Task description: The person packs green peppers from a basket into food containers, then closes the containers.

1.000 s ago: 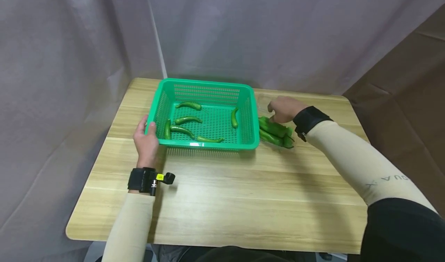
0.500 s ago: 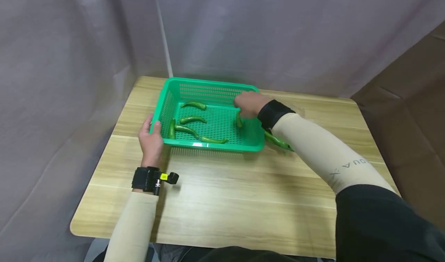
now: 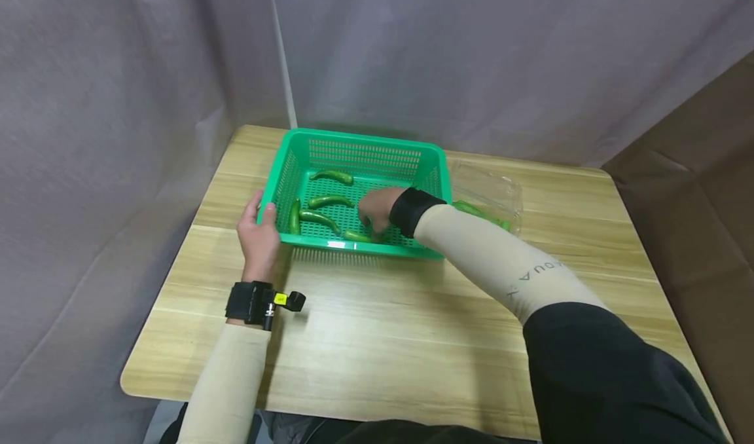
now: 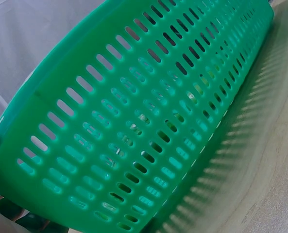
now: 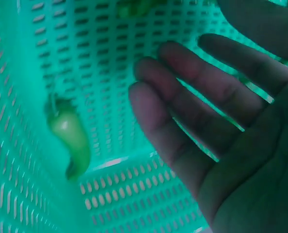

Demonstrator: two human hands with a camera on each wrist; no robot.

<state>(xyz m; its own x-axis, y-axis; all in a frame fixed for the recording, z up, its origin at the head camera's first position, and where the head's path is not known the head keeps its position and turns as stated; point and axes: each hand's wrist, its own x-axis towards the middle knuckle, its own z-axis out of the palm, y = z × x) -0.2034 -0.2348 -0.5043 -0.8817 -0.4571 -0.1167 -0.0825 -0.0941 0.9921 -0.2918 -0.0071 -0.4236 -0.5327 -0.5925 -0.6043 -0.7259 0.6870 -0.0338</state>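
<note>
A green plastic basket [image 3: 368, 137] with slotted walls stands at the back of the table, several green chili peppers [image 3: 331, 201] lying on its floor. At its left side my left hand [image 3: 259, 241] grips the rim, thumb on the inner side. The left wrist view shows the slotted wall [image 4: 110, 111] up close, with that hand mostly cut off. Inside the basket, my right hand [image 3: 379, 208] hangs low near the front peppers. From the right wrist, the fingers [image 5: 182, 131] appear loosely extended with nothing in them, and a pepper [image 5: 71, 138] lies off to the side.
To the right of the basket lies clear plastic packaging [image 3: 485, 185] with larger green peppers [image 3: 480, 213], partly hidden by the right forearm. The wooden table [image 3: 365, 339] extends in front. Grey curtain [image 3: 471, 57] hangs close behind the basket.
My right hand has moved left from above the peppers beside the basket into the basket, then lower toward its front. The clear packaging is now exposed. My left hand keeps its grip.
</note>
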